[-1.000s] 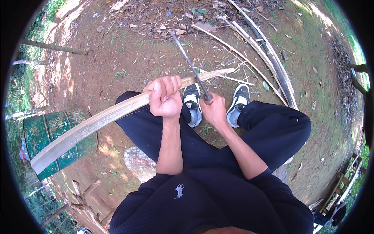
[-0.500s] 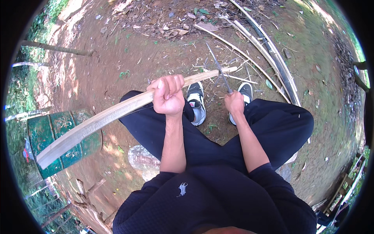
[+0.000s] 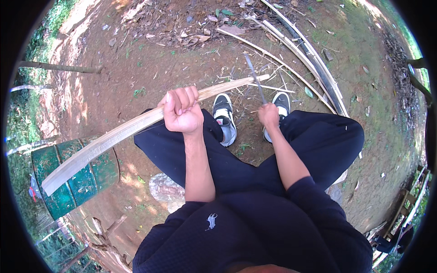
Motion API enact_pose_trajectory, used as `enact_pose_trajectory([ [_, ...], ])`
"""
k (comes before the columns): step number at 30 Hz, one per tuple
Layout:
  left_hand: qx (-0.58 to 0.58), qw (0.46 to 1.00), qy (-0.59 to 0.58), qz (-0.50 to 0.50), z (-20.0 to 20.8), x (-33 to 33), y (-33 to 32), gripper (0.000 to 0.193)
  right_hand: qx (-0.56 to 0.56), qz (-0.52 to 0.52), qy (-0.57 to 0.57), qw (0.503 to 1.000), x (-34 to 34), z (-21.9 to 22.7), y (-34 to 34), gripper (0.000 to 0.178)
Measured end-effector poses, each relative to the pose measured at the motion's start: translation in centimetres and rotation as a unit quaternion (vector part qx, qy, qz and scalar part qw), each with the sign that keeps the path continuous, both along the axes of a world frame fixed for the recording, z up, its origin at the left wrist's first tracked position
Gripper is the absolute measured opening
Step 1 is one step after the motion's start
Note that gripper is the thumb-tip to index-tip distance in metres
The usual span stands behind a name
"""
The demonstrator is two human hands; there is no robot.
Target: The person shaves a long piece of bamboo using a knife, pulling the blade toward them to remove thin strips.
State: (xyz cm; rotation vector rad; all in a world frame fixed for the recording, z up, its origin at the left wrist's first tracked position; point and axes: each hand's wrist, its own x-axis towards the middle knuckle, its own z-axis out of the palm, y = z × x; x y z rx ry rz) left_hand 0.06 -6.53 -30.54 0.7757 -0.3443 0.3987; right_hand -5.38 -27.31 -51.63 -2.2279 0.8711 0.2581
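Left hand [image 3: 183, 111] has its fingers wrapped round a pale wood strip [image 3: 132, 125], right hand's [image 3: 268, 115] are curled on what's probably a knife [image 3: 261, 92], crossing near the strip's tip.

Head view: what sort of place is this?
Outdoors, perhaps a yard or woodland clearing: brown soil underfoot, leaf litter ahead and a green drum at the left.

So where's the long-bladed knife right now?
Just right of centre in the head view's upper half: the right hand's fingers grip the knife, its blade crossing the pale slat near the slat's far end.
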Motion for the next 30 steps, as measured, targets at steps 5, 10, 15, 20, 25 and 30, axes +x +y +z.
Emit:
enact_pose_trajectory([
  [5,0.011,0.999,0.012,0.035,0.4,0.6,-0.3,0.042,-0.009,0.056,0.014,0.998,-0.2,-3.1,-1.0,0.029],
  [10,0.026,0.994,0.050,0.090,0.1,0.8,1.0,0.045,0.039,0.090,-0.103,0.990,1.2,4.6,5.2,0.024],
  [15,0.011,0.993,0.057,0.102,-0.5,0.7,1.0,0.044,0.078,0.029,-0.125,0.989,0.1,2.0,4.9,0.025],
  [20,0.008,0.996,0.040,0.085,-0.4,1.1,0.8,0.043,0.008,0.028,-0.034,0.999,0.1,-2.8,1.0,0.028],
  [25,0.012,0.993,0.059,0.104,0.1,0.7,0.7,0.044,0.013,0.116,-0.062,0.991,2.0,3.3,4.8,0.029],
  [30,-0.007,0.986,0.094,0.135,-0.3,0.9,0.5,0.046,0.064,0.053,-0.105,0.991,0.0,-0.1,3.6,0.031],
])
